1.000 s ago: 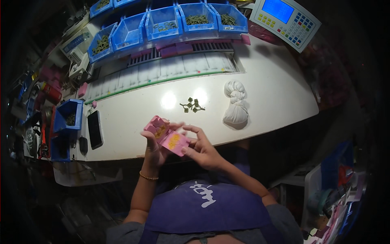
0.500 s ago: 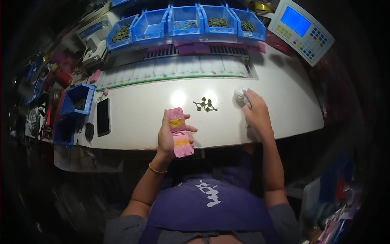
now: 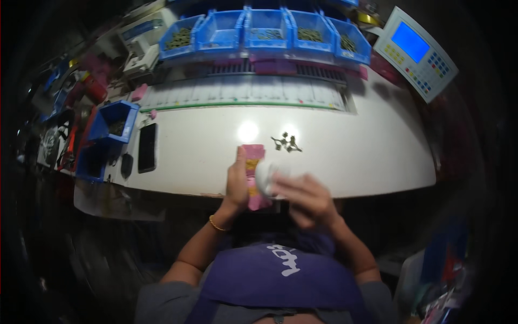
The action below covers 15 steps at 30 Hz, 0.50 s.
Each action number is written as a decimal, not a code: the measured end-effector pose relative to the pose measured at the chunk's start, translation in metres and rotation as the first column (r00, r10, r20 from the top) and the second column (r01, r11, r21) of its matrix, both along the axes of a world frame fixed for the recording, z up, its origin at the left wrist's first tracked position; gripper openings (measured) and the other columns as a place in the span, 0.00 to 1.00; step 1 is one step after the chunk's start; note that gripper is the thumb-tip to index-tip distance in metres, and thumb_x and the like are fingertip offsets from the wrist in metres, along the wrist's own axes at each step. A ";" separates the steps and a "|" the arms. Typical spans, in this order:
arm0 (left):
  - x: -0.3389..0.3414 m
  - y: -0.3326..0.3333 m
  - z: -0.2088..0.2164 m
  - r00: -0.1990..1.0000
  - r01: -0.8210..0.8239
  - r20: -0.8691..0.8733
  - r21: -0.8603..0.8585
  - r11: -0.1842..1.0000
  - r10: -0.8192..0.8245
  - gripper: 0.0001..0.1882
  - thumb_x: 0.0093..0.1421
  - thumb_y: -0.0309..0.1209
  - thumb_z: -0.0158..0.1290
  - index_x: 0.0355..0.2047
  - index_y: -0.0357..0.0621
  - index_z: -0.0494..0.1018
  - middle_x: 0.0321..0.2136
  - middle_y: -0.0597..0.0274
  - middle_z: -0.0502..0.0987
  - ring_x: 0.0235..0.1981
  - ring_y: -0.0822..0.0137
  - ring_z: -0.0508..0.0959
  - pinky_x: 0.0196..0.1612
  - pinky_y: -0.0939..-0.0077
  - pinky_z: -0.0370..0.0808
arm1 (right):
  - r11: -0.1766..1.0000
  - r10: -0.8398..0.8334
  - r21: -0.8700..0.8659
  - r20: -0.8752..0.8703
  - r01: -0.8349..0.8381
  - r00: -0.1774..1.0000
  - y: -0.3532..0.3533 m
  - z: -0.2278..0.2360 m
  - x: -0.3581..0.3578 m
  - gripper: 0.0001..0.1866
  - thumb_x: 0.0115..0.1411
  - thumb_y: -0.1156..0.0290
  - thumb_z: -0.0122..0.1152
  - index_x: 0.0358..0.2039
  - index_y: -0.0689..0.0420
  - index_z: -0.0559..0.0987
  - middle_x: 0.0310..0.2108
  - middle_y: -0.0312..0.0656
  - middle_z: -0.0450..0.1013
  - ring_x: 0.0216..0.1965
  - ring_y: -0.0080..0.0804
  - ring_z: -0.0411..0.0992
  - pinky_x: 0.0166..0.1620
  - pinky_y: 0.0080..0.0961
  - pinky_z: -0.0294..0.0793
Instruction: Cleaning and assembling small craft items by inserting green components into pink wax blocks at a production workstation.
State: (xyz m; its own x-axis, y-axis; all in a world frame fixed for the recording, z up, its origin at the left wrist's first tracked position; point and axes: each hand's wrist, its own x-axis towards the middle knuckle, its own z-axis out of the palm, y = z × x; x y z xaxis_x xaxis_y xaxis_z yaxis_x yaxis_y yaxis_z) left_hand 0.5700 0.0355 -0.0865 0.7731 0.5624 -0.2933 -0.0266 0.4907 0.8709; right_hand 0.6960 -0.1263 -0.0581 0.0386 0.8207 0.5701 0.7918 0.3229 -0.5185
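My left hand (image 3: 236, 181) grips an opened pink two-part mould (image 3: 255, 152), its halves one above the other, each with a yellow patch in the middle. In my right hand (image 3: 307, 200), blurred by motion, is a round white pouch (image 3: 264, 178) that looks like bunched cloth. The pouch is over the mould's right side and hides part of both halves; whether it touches them I cannot tell. Beyond my hands, several small dark green branched pieces (image 3: 287, 143) lie loose on the white table (image 3: 377, 162).
Blue bins (image 3: 221, 29), some holding green pieces, line the back above a pale panel with a green edge (image 3: 243, 105). A keypad unit with a blue screen (image 3: 413, 51) stands back right. At left are a phone (image 3: 148, 148), a black oval object (image 3: 127, 165) and another blue bin (image 3: 114, 123).
My right hand has brought the white pouch left from the table's right side to the mould. The whole view has shifted a little; my left hand still holds the mould.
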 end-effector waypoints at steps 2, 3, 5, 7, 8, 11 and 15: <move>0.012 -0.008 -0.001 0.994 -0.100 0.060 0.281 0.954 0.086 0.35 0.71 0.56 0.31 0.43 0.33 0.74 0.27 0.53 0.79 0.27 0.67 0.80 0.33 0.74 0.78 | 0.987 0.026 -0.160 -0.048 -0.033 0.999 -0.004 -0.013 -0.028 0.29 0.42 0.81 0.61 0.50 0.55 0.77 0.55 0.43 0.72 0.33 0.42 0.70 0.38 0.33 0.76; 0.012 -0.009 -0.004 0.992 -0.125 0.057 0.279 0.952 0.113 0.34 0.71 0.56 0.32 0.42 0.35 0.73 0.27 0.52 0.79 0.26 0.68 0.79 0.32 0.73 0.77 | 0.985 0.032 -0.160 -0.163 -0.058 0.986 -0.004 -0.015 -0.029 0.29 0.43 0.83 0.59 0.50 0.56 0.77 0.52 0.44 0.73 0.42 0.45 0.73 0.46 0.34 0.76; 0.006 -0.006 -0.011 0.994 -0.107 0.052 0.274 0.956 0.096 0.33 0.71 0.55 0.32 0.42 0.34 0.73 0.29 0.53 0.79 0.29 0.68 0.79 0.34 0.74 0.77 | 0.972 0.085 -0.196 -0.229 -0.131 0.970 -0.004 -0.010 -0.016 0.28 0.44 0.83 0.57 0.50 0.57 0.77 0.53 0.45 0.72 0.45 0.46 0.73 0.49 0.33 0.76; 0.008 0.000 -0.017 0.993 -0.104 0.085 0.290 0.951 0.082 0.33 0.71 0.55 0.33 0.44 0.34 0.73 0.31 0.51 0.79 0.29 0.68 0.80 0.35 0.75 0.78 | 0.953 0.091 -0.236 -0.373 -0.189 0.923 -0.013 0.002 0.002 0.27 0.46 0.85 0.54 0.50 0.59 0.78 0.53 0.48 0.72 0.51 0.44 0.73 0.54 0.31 0.73; 0.005 0.007 -0.016 0.992 -0.113 0.088 0.290 0.950 0.091 0.33 0.71 0.55 0.33 0.44 0.34 0.73 0.31 0.51 0.79 0.29 0.68 0.80 0.35 0.75 0.78 | 0.960 0.001 -0.248 -0.459 -0.129 0.888 -0.018 0.012 0.008 0.26 0.47 0.86 0.52 0.48 0.60 0.79 0.53 0.50 0.72 0.51 0.41 0.73 0.53 0.29 0.73; -0.004 0.027 0.002 0.997 -0.070 0.023 -0.036 0.997 0.070 0.36 0.69 0.59 0.32 0.46 0.35 0.70 0.29 0.50 0.78 0.24 0.64 0.81 0.29 0.69 0.83 | 0.929 -0.369 -0.124 -0.212 0.350 0.905 -0.028 0.010 0.042 0.25 0.46 0.87 0.49 0.46 0.61 0.80 0.50 0.51 0.73 0.47 0.43 0.73 0.50 0.34 0.73; -0.009 0.019 -0.003 0.993 -0.097 0.073 0.099 0.990 0.090 0.35 0.67 0.61 0.36 0.45 0.37 0.70 0.29 0.51 0.78 0.26 0.64 0.82 0.29 0.72 0.83 | 0.786 -0.573 -0.063 0.296 0.615 0.764 -0.024 -0.012 0.062 0.20 0.52 0.80 0.56 0.47 0.57 0.78 0.48 0.49 0.74 0.54 0.47 0.64 0.58 0.40 0.61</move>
